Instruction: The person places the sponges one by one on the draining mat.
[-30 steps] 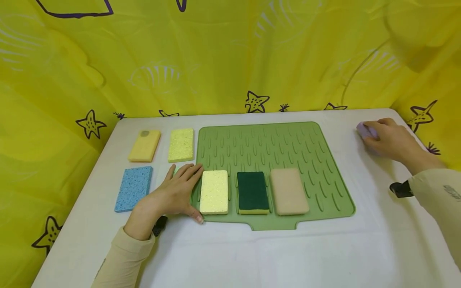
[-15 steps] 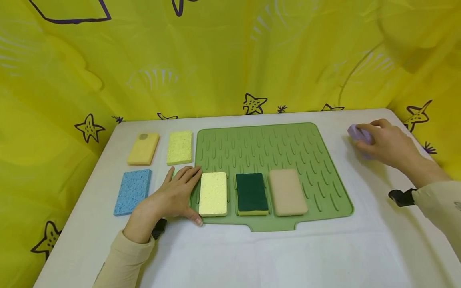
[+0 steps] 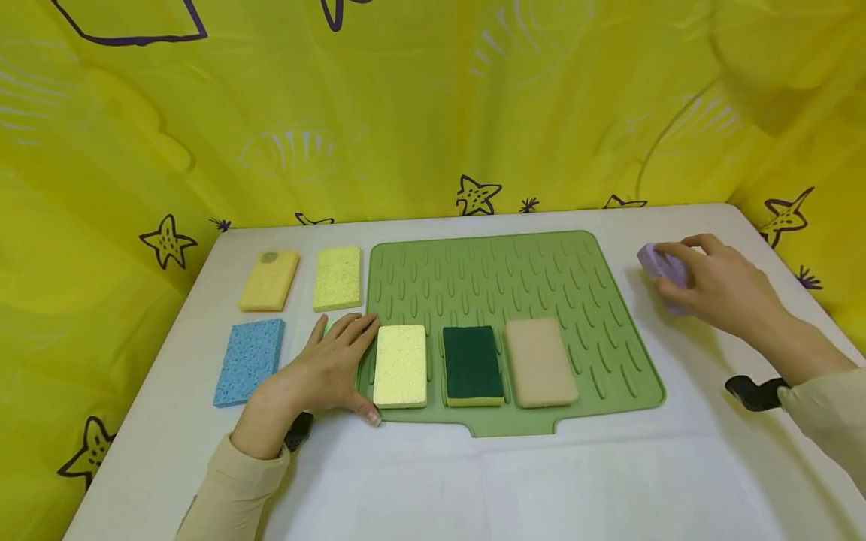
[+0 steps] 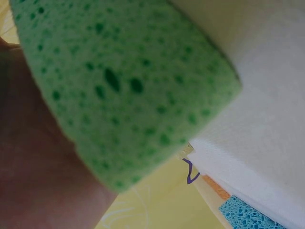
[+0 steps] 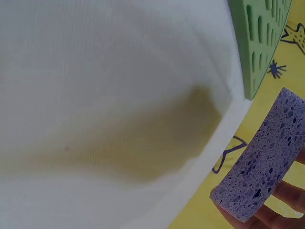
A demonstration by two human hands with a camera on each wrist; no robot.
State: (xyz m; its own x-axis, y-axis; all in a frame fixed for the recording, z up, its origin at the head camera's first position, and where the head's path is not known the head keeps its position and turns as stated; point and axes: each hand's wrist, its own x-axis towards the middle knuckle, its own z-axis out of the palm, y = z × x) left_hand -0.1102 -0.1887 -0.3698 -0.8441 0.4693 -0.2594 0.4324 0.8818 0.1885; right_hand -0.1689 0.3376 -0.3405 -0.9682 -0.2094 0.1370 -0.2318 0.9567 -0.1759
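Note:
My left hand (image 3: 325, 368) rests palm down with spread fingers over a green sponge (image 4: 128, 90). Only a sliver of that sponge shows between its fingers in the head view; the contact beneath is hidden. The fingertips reach the left edge of a green ridged mat (image 3: 473, 278), beside a pale yellow sponge (image 3: 401, 367). Off the mat's right side, my right hand (image 3: 724, 289) grips a purple sponge (image 3: 659, 267). The right wrist view shows this purple sponge (image 5: 259, 162) tilted, with the fingers behind it.
On the mat's front also lie a dark green scouring sponge (image 3: 473, 364) and a beige sponge (image 3: 541, 362). Left of the mat are a blue sponge (image 3: 249, 362), a spotted yellow sponge (image 3: 269, 281) and a lime sponge (image 3: 337, 278). A yellow curtain (image 3: 392, 113) hangs behind the white table.
My right hand has carried the purple sponge left and slightly nearer, closer to the mat's right edge. The left hand has stayed in place. The head view has shifted slightly.

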